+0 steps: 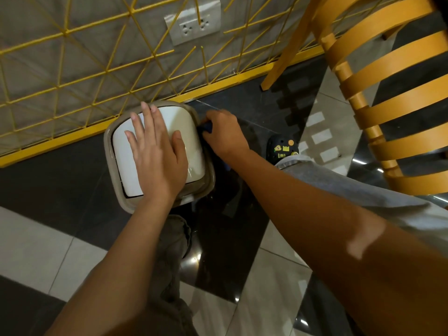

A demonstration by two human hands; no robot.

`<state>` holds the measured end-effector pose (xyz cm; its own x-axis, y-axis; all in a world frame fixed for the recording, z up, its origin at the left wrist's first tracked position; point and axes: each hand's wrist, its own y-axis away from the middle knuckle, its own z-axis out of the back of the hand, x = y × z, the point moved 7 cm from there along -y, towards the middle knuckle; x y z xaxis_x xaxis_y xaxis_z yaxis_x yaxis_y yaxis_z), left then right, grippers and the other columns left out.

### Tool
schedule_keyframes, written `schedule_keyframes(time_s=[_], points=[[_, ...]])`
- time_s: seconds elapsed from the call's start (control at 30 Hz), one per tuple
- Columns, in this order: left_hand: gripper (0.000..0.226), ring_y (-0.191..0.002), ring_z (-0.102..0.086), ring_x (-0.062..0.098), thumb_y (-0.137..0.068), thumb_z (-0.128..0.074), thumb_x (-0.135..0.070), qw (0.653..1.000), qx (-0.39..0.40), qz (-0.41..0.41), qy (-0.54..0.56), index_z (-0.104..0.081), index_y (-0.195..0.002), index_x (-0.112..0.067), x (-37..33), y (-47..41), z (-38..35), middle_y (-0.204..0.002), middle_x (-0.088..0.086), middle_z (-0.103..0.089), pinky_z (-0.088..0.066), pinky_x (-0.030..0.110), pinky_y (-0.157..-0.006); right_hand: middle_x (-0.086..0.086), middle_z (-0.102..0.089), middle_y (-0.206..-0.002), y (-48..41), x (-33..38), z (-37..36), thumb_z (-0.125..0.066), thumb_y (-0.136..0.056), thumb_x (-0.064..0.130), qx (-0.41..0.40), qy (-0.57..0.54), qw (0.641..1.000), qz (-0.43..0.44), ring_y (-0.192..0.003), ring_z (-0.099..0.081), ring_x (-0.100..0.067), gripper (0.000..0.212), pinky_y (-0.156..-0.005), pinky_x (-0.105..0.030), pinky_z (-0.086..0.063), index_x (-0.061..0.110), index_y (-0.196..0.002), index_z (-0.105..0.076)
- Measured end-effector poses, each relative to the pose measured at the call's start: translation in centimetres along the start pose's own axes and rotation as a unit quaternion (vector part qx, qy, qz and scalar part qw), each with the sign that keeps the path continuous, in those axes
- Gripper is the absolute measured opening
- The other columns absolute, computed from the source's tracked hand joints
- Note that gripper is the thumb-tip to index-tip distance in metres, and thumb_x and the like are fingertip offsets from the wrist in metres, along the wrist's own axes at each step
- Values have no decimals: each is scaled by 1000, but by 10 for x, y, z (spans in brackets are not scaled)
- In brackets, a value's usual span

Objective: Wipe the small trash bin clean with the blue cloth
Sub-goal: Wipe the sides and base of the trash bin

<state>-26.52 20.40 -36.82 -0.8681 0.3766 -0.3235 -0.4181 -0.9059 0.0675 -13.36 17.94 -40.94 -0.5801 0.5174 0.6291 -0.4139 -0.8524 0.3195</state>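
The small trash bin (pixel 116 151) stands on the dark floor against a yellow wire fence; it has a taupe rim and a white swing lid. My left hand (pixel 156 151) lies flat on the lid with its fingers spread, holding nothing. My right hand (pixel 224 134) is at the bin's right side, fingers closed on the blue cloth (pixel 207 127). Only a small dark-blue fold of the cloth shows, pressed against the bin's right rim. The bin's right wall is hidden under my right hand.
A yellow wire fence (pixel 97 69) with a yellow base rail runs behind the bin, in front of a wall with a socket plate (pixel 194 23). An orange slatted chair (pixel 388 93) stands at the right. My shoe (pixel 282 146) and trouser legs are on the glossy tiled floor.
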Motion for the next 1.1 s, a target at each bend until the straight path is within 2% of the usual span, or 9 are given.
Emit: schedule_keyframes(time_s=[0.23, 0.33, 0.4, 0.5, 0.63, 0.83, 0.97, 1.03, 1.1], points=[[55, -143, -3, 38, -98, -27, -27, 1000, -9, 12, -18, -14, -146, -3, -2, 0, 0, -156, 14, -11, -5, 50, -114, -17, -56, -114, 16, -5, -4, -56, -87, 8, 39, 9, 999, -3, -103, -55, -29, 19, -85, -33, -45, 3, -105, -60], [55, -142, -4, 39, -98, -28, -26, 1000, -4, 19, -25, -15, -146, -2, -2, 1, 0, -155, 15, -12, -6, 52, -114, -18, -57, -112, 43, -13, -11, -56, -87, 9, 61, 17, 998, 5, -102, -55, -29, 21, -82, -28, -41, 3, -106, -61], [55, -142, -5, 39, -98, -28, -26, 1000, -2, 16, -25, -15, -146, -2, -4, 1, 1, -155, 15, -12, -6, 52, -114, -19, -59, -109, 54, -17, -14, -57, -86, 8, 60, 13, 998, 4, -99, -56, -29, 22, -78, -24, -38, 2, -106, -62], [54, -142, -5, 39, -98, -30, -25, 1000, -2, 11, -22, -17, -145, -2, -4, 0, 2, -155, 16, -14, -6, 52, -114, -19, -58, -107, 53, -18, -16, -59, -84, 9, 55, -8, 998, -5, -96, -56, -29, 21, -81, -27, -43, 1, -103, -62], [54, -142, -6, 38, -97, -33, -23, 1000, 0, 10, -16, -17, -145, -2, -3, -1, 2, -155, 16, -15, -6, 51, -114, -16, -56, -109, 33, -12, -12, -58, -86, 9, 34, -28, 999, -4, -93, -54, -24, 17, -76, -24, -37, 2, -102, -61], [55, -143, -5, 38, -97, -33, -24, 1000, 1, -2, -9, -17, -145, -3, -1, -1, 1, -155, 16, -14, -5, 51, -114, -15, -62, -110, -19, 3, -2, -57, -86, 7, -18, -2, 1000, 2, -102, -59, -27, 18, -85, -31, -45, 5, -103, -64], [55, -143, -4, 37, -98, -32, -23, 1000, -2, 13, -13, -15, -146, -3, -4, -1, 2, -156, 14, -12, -5, 51, -114, -16, -65, -108, -36, 10, 0, -56, -85, 8, -27, 3, 1000, 8, -100, -60, -31, 18, -88, -43, -50, 4, -101, -64], [55, -143, -4, 37, -98, -31, -23, 1000, -2, 22, -19, -15, -146, -3, -5, 1, 2, -156, 14, -11, -5, 51, -114, -14, -66, -108, -33, 5, 0, -57, -85, 9, -21, -15, 1000, -4, -100, -61, -29, 20, -85, -35, -51, 5, -104, -64], [54, -143, -3, 37, -98, -31, -22, 999, -1, 26, -23, -14, -146, -3, -5, 2, 2, -156, 13, -11, -5, 51, -114, -12, -67, -109, -25, -3, 2, -60, -84, 12, -15, -64, 997, -27, -98, -62, -24, 23, -76, -24, -46, 7, -106, -65]])
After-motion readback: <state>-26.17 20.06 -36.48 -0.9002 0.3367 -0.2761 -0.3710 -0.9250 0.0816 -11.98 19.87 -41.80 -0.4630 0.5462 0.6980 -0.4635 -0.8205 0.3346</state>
